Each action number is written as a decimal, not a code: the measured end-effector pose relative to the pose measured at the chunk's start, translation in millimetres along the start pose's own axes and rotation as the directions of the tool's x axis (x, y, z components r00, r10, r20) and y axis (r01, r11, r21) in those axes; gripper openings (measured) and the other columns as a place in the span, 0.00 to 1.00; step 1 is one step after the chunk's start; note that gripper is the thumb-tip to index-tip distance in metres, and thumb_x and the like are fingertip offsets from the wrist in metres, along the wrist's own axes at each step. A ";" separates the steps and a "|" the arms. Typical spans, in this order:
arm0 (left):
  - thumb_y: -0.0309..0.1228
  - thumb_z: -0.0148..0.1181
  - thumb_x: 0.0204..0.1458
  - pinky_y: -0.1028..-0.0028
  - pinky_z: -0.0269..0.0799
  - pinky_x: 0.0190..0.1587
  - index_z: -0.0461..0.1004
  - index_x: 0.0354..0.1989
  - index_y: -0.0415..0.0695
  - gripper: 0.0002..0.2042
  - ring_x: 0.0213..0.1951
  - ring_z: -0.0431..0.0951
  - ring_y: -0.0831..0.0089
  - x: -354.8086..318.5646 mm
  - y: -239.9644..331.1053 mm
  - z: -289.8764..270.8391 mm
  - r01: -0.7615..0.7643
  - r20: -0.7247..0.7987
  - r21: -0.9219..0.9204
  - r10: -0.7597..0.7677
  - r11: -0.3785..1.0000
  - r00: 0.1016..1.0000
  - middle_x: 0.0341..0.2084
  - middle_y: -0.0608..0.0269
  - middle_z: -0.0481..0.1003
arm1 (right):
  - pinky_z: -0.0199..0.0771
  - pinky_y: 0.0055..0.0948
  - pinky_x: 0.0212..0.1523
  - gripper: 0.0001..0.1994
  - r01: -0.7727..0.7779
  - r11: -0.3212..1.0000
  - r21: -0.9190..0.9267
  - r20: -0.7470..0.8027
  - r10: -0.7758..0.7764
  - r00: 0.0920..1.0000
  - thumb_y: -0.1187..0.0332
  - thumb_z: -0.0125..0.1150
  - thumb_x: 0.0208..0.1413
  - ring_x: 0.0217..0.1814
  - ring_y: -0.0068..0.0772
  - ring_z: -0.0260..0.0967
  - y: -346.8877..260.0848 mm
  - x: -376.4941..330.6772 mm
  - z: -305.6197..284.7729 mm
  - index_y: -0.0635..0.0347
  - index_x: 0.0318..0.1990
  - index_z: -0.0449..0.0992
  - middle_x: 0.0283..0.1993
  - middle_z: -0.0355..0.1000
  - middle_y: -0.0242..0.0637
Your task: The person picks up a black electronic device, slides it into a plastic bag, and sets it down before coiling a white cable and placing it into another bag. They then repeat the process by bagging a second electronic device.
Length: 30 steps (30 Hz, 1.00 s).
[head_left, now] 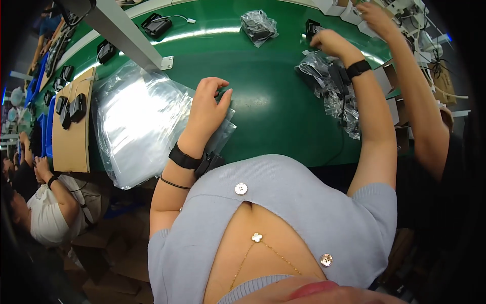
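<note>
Step judged a pick-up: right hand [334,43] beside boxy black plastic device [313,25], far right of green table [278,134]; grip cannot be told. Left hand [208,101] half-curled by clear plastic bags [132,119], hold unclear. Next move likely calls for a pinch on the casing.

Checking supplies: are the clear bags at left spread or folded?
Spread: the clear bags lie flat and wide beside the left hand.

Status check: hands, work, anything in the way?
Left hand curled by clear plastic bags, grip unclear. Right hand at black device, contact unclear. Bagged cables close by on green table.
</note>
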<state>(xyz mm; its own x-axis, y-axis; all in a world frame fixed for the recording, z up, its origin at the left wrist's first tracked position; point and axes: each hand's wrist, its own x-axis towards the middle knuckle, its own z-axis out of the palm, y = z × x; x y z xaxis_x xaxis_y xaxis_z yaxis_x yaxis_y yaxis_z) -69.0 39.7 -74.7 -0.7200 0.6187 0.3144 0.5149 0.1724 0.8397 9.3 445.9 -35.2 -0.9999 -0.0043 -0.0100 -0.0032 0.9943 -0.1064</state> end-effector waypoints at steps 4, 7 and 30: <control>0.26 0.59 0.48 0.71 0.71 0.39 0.72 0.36 0.37 0.08 0.37 0.74 0.62 1.8 4.8 2.8 -0.027 0.087 0.069 0.021 0.997 0.996 0.35 0.54 0.71 | 0.71 0.38 0.41 0.11 -0.104 0.994 -0.023 0.109 0.106 0.988 0.73 0.56 0.48 0.39 0.46 0.71 11.1 -9.5 15.0 0.58 0.41 0.75 0.35 0.74 0.44; 0.26 0.58 0.48 0.71 0.71 0.37 0.72 0.33 0.37 0.06 0.33 0.74 0.62 3.9 -0.5 1.6 -0.031 0.083 0.019 0.030 0.999 0.996 0.31 0.54 0.72 | 0.71 0.38 0.40 0.13 -0.070 0.997 -0.046 0.094 0.074 0.993 0.72 0.56 0.50 0.38 0.47 0.70 13.2 -6.9 12.9 0.55 0.44 0.75 0.34 0.74 0.43; 0.32 0.59 0.48 0.71 0.70 0.30 0.75 0.30 0.37 0.09 0.26 0.75 0.65 -13.7 11.7 -29.2 0.041 -0.165 -0.137 -0.064 0.990 0.984 0.24 0.55 0.75 | 0.54 0.41 0.62 0.25 -0.123 0.967 -0.225 0.017 0.130 0.991 0.61 0.51 0.55 0.65 0.56 0.52 88.5 25.2 27.2 0.66 0.58 0.62 0.65 0.51 0.55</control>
<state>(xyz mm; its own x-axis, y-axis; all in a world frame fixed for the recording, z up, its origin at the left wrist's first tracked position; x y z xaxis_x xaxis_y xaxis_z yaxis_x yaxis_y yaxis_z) -66.7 10.8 -56.3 -0.8183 0.4715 0.3287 0.4160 0.0912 0.9048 -15.8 530.9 -71.9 -0.9916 0.1231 -0.0405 0.1173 0.9856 0.1219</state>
